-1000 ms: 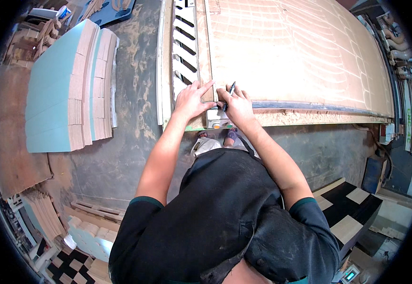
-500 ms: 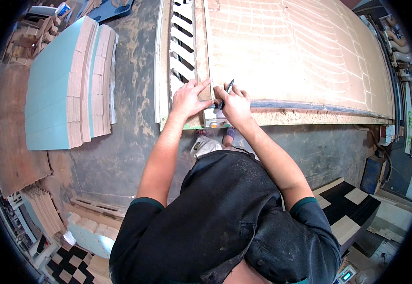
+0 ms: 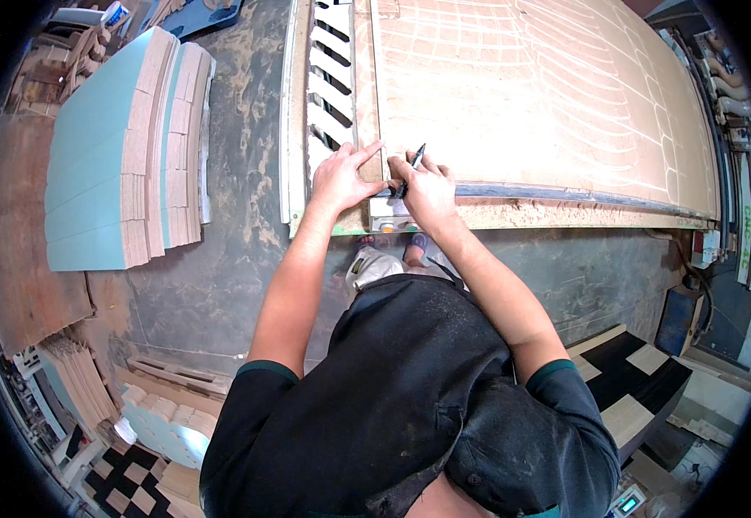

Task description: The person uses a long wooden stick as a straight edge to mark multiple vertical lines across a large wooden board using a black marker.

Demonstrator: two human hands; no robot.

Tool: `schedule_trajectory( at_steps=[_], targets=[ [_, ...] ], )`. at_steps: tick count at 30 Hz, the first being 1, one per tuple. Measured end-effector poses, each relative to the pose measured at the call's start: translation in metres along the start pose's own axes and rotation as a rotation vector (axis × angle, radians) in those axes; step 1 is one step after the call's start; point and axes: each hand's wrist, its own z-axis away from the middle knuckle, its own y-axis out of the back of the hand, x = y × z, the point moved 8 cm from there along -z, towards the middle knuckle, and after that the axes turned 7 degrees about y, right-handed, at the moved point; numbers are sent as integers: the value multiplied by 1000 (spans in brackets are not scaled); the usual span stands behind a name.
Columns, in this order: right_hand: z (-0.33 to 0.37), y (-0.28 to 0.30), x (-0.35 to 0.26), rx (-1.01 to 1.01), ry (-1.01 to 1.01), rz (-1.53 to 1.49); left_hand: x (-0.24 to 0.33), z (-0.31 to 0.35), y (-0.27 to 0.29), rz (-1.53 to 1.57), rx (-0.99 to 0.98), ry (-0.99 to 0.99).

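My left hand point(image 3: 337, 183) lies at the near left corner of a long machine table, thumb and forefinger spread apart. Its fingertips rest on a narrow wooden strip point(image 3: 367, 95) running along the left side of the table's board. Just to the right, my right hand point(image 3: 430, 190) grips a dark pen point(image 3: 418, 158), whose upper end sticks out above the fingers. Its lower end is close to my left thumb, over the near edge, and partly hidden. Beneath both hands sits a small pale block point(image 3: 389, 212) at the table's front edge.
The large tan board point(image 3: 479, 95) bears curved pale grooves. Left of the strip runs a slotted white rail point(image 3: 332, 78). A stack of light-blue-faced panels point(image 3: 99, 164) stands on the floor at left. Black-and-wood checkered panels point(image 3: 630, 380) lie behind me at right.
Both hands keep nearly the same place and hold. The view has shifted very slightly.
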Motion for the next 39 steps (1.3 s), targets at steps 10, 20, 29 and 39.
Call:
schedule_trajectory(
  at_steps=[10, 20, 29, 39],
  targets=[
    [-2, 0, 1, -142, -35, -27, -2, 1, 0, 42, -9, 19],
    [9, 24, 28, 97, -97, -409, -2, -1, 2, 44, -75, 28],
    [81, 43, 69, 160, -118, -404, 3, 0, 3, 21, -27, -13],
    [84, 58, 51, 147, -102, -474, 5, -1, 2, -23, -14, 9]
  ],
)
